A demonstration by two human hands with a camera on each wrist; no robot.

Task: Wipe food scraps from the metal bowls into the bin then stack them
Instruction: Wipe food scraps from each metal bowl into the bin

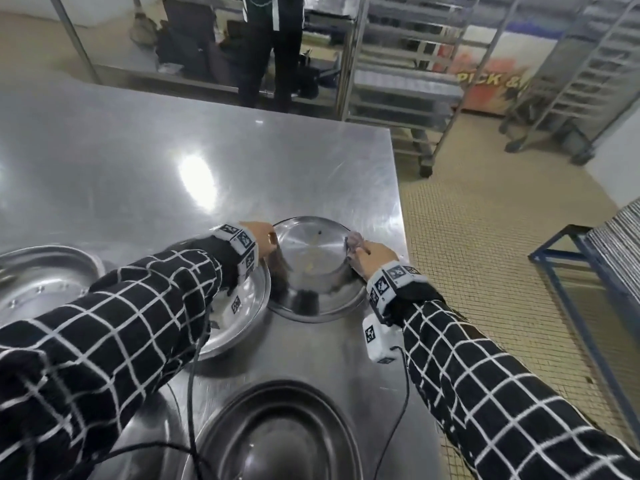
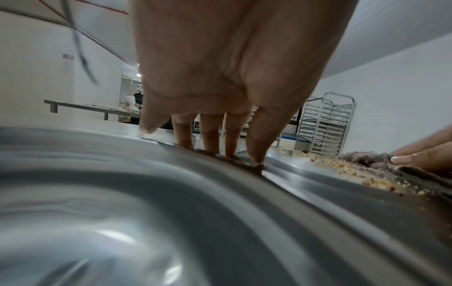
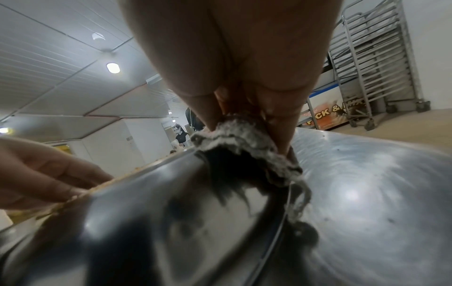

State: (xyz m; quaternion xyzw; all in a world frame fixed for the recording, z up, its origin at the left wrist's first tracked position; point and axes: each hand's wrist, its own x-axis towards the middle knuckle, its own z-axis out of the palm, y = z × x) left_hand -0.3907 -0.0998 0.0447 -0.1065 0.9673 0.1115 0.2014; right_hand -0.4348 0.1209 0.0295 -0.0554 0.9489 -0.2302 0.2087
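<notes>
While my left hand (image 1: 260,239) steadies the metal bowl (image 1: 317,268) at the centre of the head frame, its straight fingers (image 2: 259,143) pressing down on the left rim, my right hand (image 1: 372,255) pinches a grey, frayed cloth (image 3: 242,147) against the bowl's right rim. Yellowish crumbs (image 2: 347,170) lie scattered inside the bowl, close to the cloth. The bowl sits on a steel table (image 1: 138,174), near its right edge, and its rim touches a second metal bowl (image 1: 242,306) just to the left, under my left forearm. A third bowl (image 1: 45,282) shows at the left edge of the frame and a fourth (image 1: 280,434) at the bottom centre. Tray racks (image 1: 405,64) stand on the tiled floor (image 1: 485,237) in the upper right.
</notes>
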